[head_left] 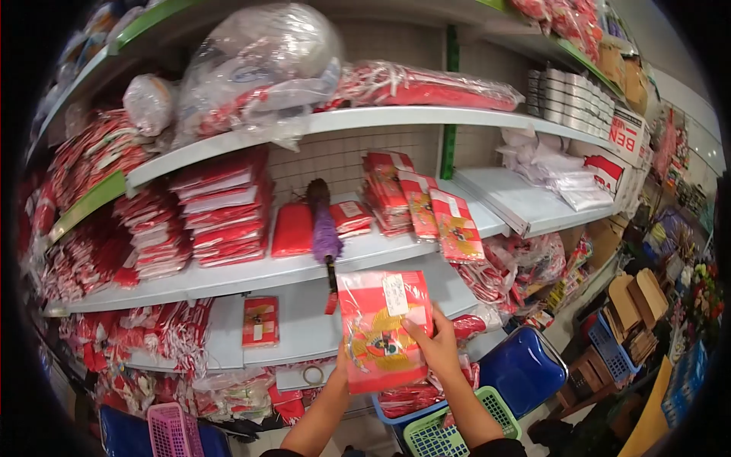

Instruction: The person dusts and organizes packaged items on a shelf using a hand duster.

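A red flat packet in clear plastic (pixel 381 327), with a golden eagle emblem and a white handwritten label, is held up in front of the shelves. My left hand (pixel 337 375) grips its lower left edge, the fingers mostly hidden behind it. My right hand (pixel 437 344) pinches the right side, thumb lying across the front. Beyond the packet, a purple duster (pixel 327 232) leans against the middle shelf. Similar emblem packets (pixel 458 226) overhang that shelf's edge, beside a stack of red packets (pixel 387 194). Another such packet (pixel 260 321) lies on the lower shelf.
Tall stacks of red and white packets (pixel 227 206) fill the middle shelf's left. A big clear plastic bag (pixel 263 68) sits above. Below are a green basket (pixel 435 440), a blue stool (pixel 524 372) and a pink basket (pixel 173 430). Cartons (pixel 626 137) stand at right.
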Available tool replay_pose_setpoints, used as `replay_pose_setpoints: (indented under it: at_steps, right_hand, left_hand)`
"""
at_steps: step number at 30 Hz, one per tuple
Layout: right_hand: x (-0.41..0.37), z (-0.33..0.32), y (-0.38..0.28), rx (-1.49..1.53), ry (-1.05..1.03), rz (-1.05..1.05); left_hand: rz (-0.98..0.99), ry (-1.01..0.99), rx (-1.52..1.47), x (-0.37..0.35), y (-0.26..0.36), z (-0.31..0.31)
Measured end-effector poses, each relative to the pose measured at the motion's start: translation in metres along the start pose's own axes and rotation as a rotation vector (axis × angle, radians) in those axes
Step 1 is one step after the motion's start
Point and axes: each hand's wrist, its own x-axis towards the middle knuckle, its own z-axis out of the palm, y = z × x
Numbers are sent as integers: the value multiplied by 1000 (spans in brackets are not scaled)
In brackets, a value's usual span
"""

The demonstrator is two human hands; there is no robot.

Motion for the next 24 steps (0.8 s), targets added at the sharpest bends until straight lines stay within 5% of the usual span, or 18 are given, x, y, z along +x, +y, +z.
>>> replay_pose_setpoints:
  at_steps: [4, 8, 11, 15, 19, 24]
  right_hand:
    - [29, 38, -11, -221, 19, -181]
    - [78, 70, 21, 99, 23, 117]
    - [111, 98, 40, -54, -83, 335]
    - [131, 133, 69, -120, -132, 323]
    - [122, 136, 71, 250, -278, 389]
    - [52, 132, 60, 297, -390, 250]
  left_hand:
    - [152, -60, -215, -35, 33, -19]
    - [243, -242, -268, -57, 67, -74]
    - [323, -182, -236, -74, 100, -78]
    - [392, -155, -200, -93, 135, -89]
    - [408, -152, -185, -101, 156, -95]
    - [367, -173, -182, -110, 163, -105]
